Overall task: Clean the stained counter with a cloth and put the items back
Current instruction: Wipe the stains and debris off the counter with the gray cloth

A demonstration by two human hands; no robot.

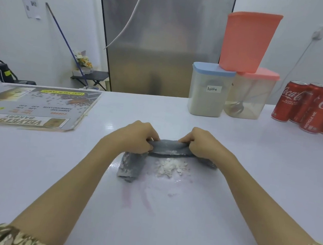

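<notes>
Cloth (165, 147) ends hidden inside both hands' grip, cans (319, 109) cropped

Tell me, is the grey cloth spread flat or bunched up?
Bunched up. Both hands, left and right, grip the grey cloth into a rolled strip above the white powder; its ends hang down.

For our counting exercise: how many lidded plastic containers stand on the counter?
3. A blue-lidded container labelled latte stands at the back right; a pink-lidded clear container stands beside it; a pink container sits on top of both. More may lie outside the view.
</notes>
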